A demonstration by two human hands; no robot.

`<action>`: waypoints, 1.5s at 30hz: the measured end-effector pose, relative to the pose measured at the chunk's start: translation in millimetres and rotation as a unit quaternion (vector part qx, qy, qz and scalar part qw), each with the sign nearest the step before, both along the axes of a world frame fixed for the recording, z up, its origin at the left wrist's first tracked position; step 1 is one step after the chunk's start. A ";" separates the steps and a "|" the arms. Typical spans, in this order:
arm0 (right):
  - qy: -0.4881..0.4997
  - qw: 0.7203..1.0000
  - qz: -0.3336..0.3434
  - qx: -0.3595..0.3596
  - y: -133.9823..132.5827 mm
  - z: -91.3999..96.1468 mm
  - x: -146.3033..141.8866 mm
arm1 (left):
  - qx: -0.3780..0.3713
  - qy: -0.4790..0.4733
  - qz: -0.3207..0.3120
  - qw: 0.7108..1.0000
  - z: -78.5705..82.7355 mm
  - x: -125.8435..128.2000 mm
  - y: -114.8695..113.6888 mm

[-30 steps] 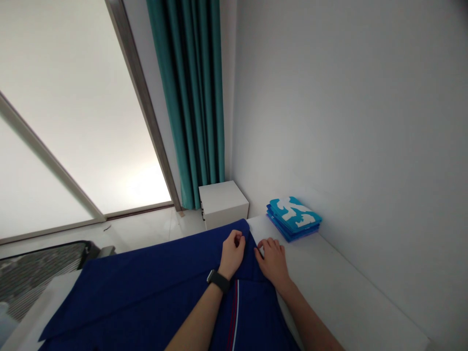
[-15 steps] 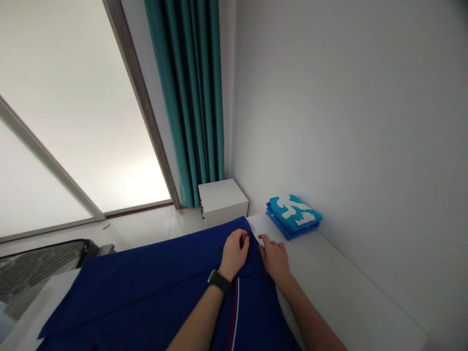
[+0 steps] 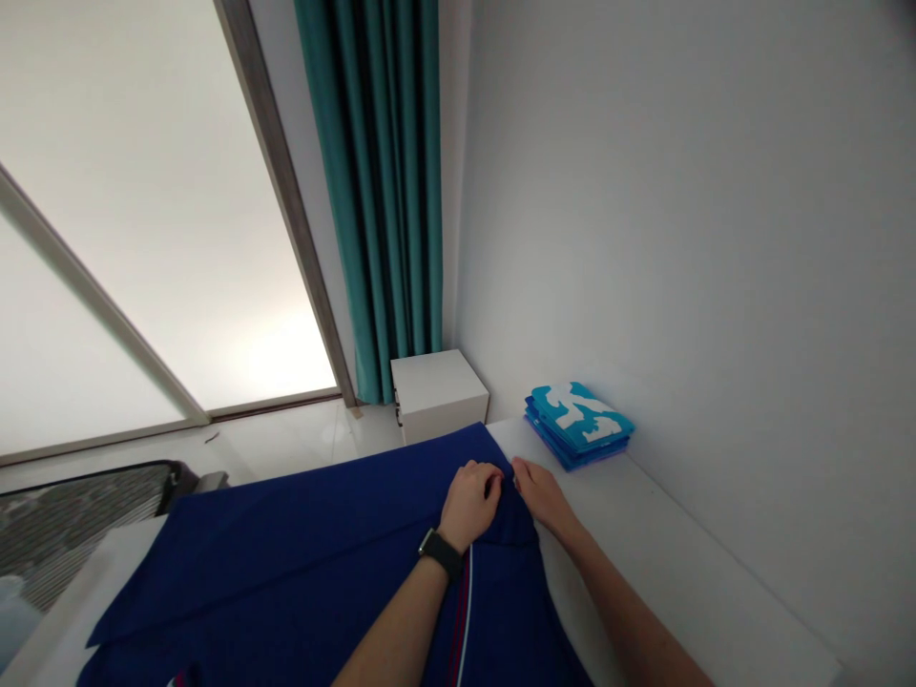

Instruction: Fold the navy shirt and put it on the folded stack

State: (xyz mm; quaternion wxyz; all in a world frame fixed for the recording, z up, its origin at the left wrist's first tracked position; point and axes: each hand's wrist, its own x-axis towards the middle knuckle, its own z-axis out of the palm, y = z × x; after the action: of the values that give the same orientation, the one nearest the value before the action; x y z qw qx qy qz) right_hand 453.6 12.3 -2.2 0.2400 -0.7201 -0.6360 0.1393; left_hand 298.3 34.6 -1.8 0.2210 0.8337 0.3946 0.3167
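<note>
**Item: dark blue garment** [image 3: 301,553]. It lies spread flat on the white table [image 3: 665,572] and covers most of the table's left and near part. A folded-over flap runs with its long axis from the far right corner down to the left edge. A red and white stripe [image 3: 464,611] runs toward the wearer beneath the left forearm.

**Left hand** [image 3: 472,498]. Curled shut, it pinches the cloth at the far right corner of the flap and rests on the fabric. There is a black watch [image 3: 439,553] at the wrist.

**Right hand** [image 3: 542,494]. It comes in from the bare table side, with bent fingertips meeting the same corner and touching the left hand's. Whether it pinches or only presses, I cannot tell.

**Relation.** Both hands sit together at one corner, and the bulk of the garment lies to their left and nearer the body. The left hand is the one over the cloth.

**Surroundings.**
- A folded stack of blue and white cloths [image 3: 578,423] lies beyond the right hand against the wall, apart from the garment.
- A white cabinet [image 3: 436,391] stands behind the table.
- A teal curtain [image 3: 383,191] hangs above the cabinet.
- A mesh chair [image 3: 72,515] stands at far left.
</note>
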 end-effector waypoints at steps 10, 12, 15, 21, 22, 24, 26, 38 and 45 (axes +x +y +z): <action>-0.045 0.998 -0.034 -0.032 11.6 -3.9 2.6 | 0.044 0.049 0.057 0.996 13.6 2.2 -9.2; -0.034 0.999 -0.028 -0.019 10.7 -5.4 5.3 | 0.037 0.055 0.068 0.996 18.4 0.3 -7.5; -0.016 1.000 -0.017 0.006 8.8 -5.6 9.0 | 0.014 0.043 0.085 0.995 25.6 -9.1 1.6; -0.098 0.995 -0.036 -0.002 2.2 -3.2 8.0 | 0.044 0.104 0.127 0.986 21.6 -36.4 20.9; -0.118 0.992 -0.036 -0.005 0.8 -2.9 7.2 | 0.050 0.126 0.139 0.981 17.2 -38.7 21.7; -0.149 0.988 -0.040 -0.009 -1.9 -2.5 6.0 | 0.058 0.168 0.152 0.972 7.1 -40.8 21.1; -0.169 0.985 -0.045 -0.008 -4.2 -2.6 5.7 | 0.064 0.197 0.150 0.967 -1.5 -40.5 19.4; -0.174 0.977 -0.016 0.124 -9.0 3.0 -1.7 | 0.071 0.230 0.137 0.961 -7.8 -38.4 18.2; -0.096 0.975 0.133 0.151 17.2 8.0 -38.4 | 0.070 0.233 0.134 0.961 -8.5 -38.2 17.9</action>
State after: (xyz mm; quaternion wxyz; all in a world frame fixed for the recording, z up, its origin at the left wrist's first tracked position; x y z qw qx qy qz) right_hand 415.3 29.6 5.8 0.2632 -0.5943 -0.7599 0.0023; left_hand 260.1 52.5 -10.3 0.0195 0.8371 0.5205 0.1669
